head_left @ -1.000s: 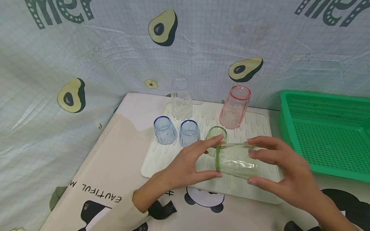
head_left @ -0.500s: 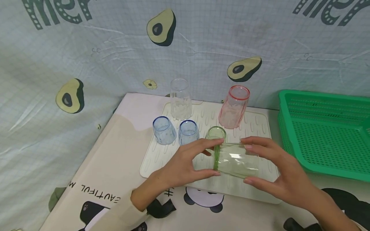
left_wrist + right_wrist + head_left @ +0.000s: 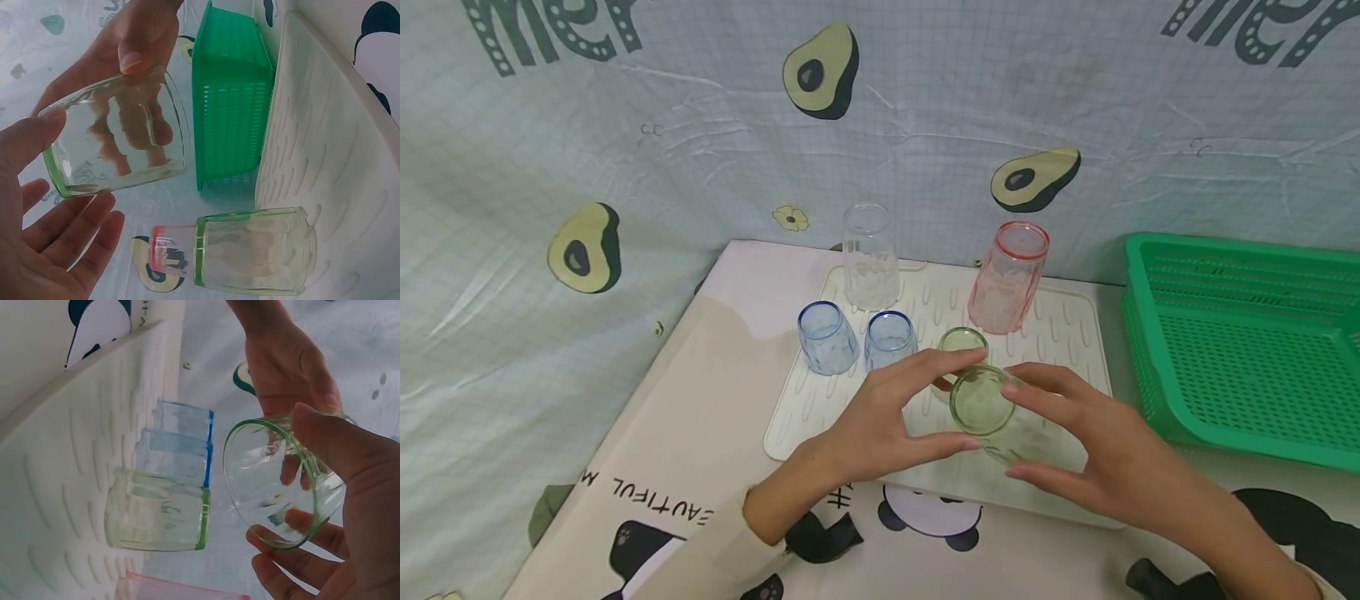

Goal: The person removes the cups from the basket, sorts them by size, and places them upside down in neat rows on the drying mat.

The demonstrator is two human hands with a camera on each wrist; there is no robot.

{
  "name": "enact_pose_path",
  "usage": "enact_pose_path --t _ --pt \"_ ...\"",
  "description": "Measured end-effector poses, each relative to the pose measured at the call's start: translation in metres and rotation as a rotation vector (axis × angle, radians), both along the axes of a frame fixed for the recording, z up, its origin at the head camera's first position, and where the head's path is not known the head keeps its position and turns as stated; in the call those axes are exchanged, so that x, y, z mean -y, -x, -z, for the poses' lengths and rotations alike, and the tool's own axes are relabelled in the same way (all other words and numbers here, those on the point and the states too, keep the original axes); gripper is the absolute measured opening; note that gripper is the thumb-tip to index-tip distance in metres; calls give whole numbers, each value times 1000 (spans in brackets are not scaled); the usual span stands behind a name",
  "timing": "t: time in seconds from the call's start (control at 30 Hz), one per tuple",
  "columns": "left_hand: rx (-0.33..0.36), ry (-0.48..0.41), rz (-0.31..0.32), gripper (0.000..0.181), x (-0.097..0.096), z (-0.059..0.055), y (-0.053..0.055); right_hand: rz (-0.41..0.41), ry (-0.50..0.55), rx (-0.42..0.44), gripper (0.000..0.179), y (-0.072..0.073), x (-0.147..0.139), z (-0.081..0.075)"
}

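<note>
A green-tinted drinking glass is held up between both hands above the white ridged mat, tilted, one round end facing the head camera. My left hand grips it from the left, thumb below and fingers above. From the right, my right hand holds the other side between thumb and fingers. The left wrist view shows the same glass across both hands. Just behind it stands a second green glass, partly hidden by the left fingers; the right wrist view shows this standing green glass fully.
On the white mat stand two blue glasses, a tall clear glass and a tall pink glass. A green plastic basket sits to the right. A patterned cloth hangs behind.
The held green glass has turned from lying sideways, green rim leftward, to tilted with a round end facing the head camera. The right hand has moved left; the left hand stays nearly in place.
</note>
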State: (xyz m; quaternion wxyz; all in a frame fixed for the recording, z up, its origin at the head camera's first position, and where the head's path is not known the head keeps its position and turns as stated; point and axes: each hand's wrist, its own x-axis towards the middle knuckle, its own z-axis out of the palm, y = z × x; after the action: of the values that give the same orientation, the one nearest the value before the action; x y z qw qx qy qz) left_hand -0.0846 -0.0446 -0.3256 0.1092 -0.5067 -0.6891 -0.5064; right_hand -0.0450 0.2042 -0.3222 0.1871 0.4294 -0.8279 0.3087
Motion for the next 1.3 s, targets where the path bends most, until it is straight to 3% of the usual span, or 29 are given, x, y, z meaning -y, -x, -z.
enact_pose_path --t 0.3,0.77,1.03,1.3 --pt "-8 7 4 71 -8 -3 -1 83 -91 -46 66 0 1 3" --pt "49 13 -28 84 -2 -1 -3 24 59 -31 60 3 8 11" --pt "63 19 -128 76 24 7 -3 36 192 -115 66 5 5 10" --pt "94 64 -264 66 64 22 -9 161 195 -99 82 5 -5 9"
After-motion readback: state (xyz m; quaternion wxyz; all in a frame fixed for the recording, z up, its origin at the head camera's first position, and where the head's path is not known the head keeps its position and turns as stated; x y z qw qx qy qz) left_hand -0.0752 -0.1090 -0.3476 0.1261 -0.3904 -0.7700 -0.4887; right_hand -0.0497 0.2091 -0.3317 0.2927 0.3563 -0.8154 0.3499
